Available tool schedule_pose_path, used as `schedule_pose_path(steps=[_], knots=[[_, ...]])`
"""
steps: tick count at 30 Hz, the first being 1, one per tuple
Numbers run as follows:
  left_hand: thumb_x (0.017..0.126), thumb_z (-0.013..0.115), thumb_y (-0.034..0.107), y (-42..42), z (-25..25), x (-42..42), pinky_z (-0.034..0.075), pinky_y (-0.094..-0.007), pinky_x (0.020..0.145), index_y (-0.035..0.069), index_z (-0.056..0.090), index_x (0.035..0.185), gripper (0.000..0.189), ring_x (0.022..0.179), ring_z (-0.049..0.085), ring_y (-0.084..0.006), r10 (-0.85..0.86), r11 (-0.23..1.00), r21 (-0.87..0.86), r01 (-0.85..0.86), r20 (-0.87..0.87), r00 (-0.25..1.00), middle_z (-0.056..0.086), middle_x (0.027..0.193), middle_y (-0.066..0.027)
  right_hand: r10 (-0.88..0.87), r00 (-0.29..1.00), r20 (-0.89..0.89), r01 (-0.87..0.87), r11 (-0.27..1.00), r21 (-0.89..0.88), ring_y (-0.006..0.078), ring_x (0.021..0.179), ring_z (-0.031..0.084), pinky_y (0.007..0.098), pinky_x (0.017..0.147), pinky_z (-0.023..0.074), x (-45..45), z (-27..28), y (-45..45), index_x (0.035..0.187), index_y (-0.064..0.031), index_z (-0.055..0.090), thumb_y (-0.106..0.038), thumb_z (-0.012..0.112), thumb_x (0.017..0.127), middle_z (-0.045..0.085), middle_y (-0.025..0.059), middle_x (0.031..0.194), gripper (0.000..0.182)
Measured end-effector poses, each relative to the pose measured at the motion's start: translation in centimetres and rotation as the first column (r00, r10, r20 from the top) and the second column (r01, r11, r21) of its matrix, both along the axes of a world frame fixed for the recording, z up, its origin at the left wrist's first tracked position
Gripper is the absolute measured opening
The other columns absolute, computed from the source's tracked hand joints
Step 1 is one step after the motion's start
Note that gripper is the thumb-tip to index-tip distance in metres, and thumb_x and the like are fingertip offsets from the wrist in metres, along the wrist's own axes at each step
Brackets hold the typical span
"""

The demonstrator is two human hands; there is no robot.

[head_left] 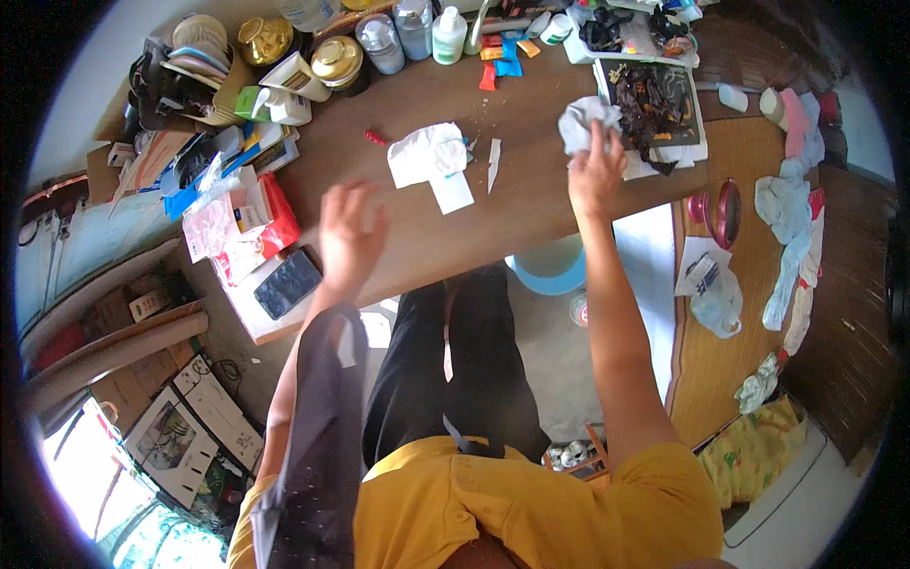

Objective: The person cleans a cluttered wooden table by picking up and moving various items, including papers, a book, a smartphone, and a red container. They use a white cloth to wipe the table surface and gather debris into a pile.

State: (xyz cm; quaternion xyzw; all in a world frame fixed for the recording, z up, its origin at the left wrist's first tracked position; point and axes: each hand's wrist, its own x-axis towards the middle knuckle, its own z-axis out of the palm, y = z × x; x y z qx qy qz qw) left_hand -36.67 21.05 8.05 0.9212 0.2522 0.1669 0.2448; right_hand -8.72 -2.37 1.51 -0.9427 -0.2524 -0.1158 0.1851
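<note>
My right hand [598,167] presses on a crumpled pale cloth [584,119] at the right of the brown wooden desk [419,235], beside a dark printed item on papers with a dark tangled heap [648,107] on it. My left hand [352,231], slightly blurred, is above the desk's left part with its fingers apart and nothing in it. Between the hands lie crumpled white paper [429,153], a white paper piece [453,192], a narrow paper strip [494,165] and a small red wrapper [375,136]. A dark smartphone [288,284] rests near the left corner.
Bottles [449,35], gold-lidded jars [337,60] and small wrapped packets [508,60] line the back. A white tray [633,53] of odds and ends stands at the back right. Red packaging [277,227] is at left. A blue basin [547,274] sits below the front edge, beside my legs.
</note>
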Motion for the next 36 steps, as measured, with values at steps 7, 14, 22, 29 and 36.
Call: schedule_pose_path(steps=[7, 14, 22, 29, 36], knots=[[0.079, 0.064, 0.019, -4.3, -4.2, 12.3, 0.026, -0.0500, 0.105, 0.017, 0.047, 0.131, 0.055, 0.131, 0.031, -0.0360, -0.111, 0.993, 0.003, 0.114, -0.198, 0.974, 0.038, 0.139, -0.0129, 0.318, 0.939, -0.130, -0.311, 0.947, 0.076, 0.0355, 0.105, 0.047, 0.0461, 0.091, 0.0382, -2.8, -0.4, 1.9, 0.109, -0.0124, 0.059, 0.006, 0.065, 0.063, 0.052, 0.0129, 0.118, 0.050], [0.074, 0.063, 0.012, -4.2, -6.5, 15.9, 0.036, -0.0435, 0.094, 0.013, 0.056, 0.112, 0.038, 0.110, 0.046, -0.0293, -0.073, 0.997, 0.012, 0.073, -0.035, 0.997, 0.053, 0.115, -0.0079, 0.282, 0.957, -0.075, -0.257, 0.936, 0.240, 0.0356, 0.104, 0.048, 0.0447, 0.090, 0.0379, 4.3, 1.0, 5.2, 0.115, -0.0105, 0.054, 0.014, 0.049, 0.066, 0.053, 0.0152, 0.110, 0.055], [0.082, 0.057, 0.019, -2.3, -7.6, 25.8, 0.051, -0.0425, 0.068, 0.021, 0.054, 0.114, 0.032, 0.084, 0.062, -0.0310, 0.072, 0.997, -0.028, -0.077, -0.143, 0.987, 0.056, 0.099, -0.0124, 0.471, 0.840, -0.270, -0.475, 0.878, 0.055, 0.0373, 0.100, 0.047, 0.0462, 0.087, 0.0407, 1.3, -0.1, 3.7, 0.114, -0.0118, 0.058, 0.005, 0.059, 0.070, 0.049, 0.0159, 0.113, 0.046], [0.084, 0.056, 0.024, -0.5, -9.3, 27.5, 0.053, -0.0439, 0.061, 0.017, 0.056, 0.104, 0.021, 0.074, 0.064, -0.0342, 0.064, 0.998, 0.005, -0.063, -0.094, 0.994, 0.060, 0.098, -0.0128, 0.394, 0.910, -0.126, -0.382, 0.917, 0.112, 0.0371, 0.106, 0.044, 0.0438, 0.092, 0.0389, 4.0, 2.1, 3.9, 0.121, -0.0126, 0.053, 0.007, 0.057, 0.072, 0.046, 0.0174, 0.119, 0.053], [0.082, 0.057, 0.017, -1.2, -8.6, 27.7, 0.050, -0.0472, 0.073, 0.019, 0.055, 0.112, 0.030, 0.089, 0.061, -0.0372, 0.110, 0.986, -0.110, -0.126, -0.142, 0.984, 0.057, 0.111, -0.0132, 0.307, 0.944, -0.120, -0.322, 0.937, -0.135, 0.0349, 0.102, 0.047, 0.0419, 0.089, 0.0411, 4.1, -0.6, 4.4, 0.120, -0.0103, 0.053, 0.001, 0.059, 0.074, 0.044, 0.0172, 0.125, 0.047]])
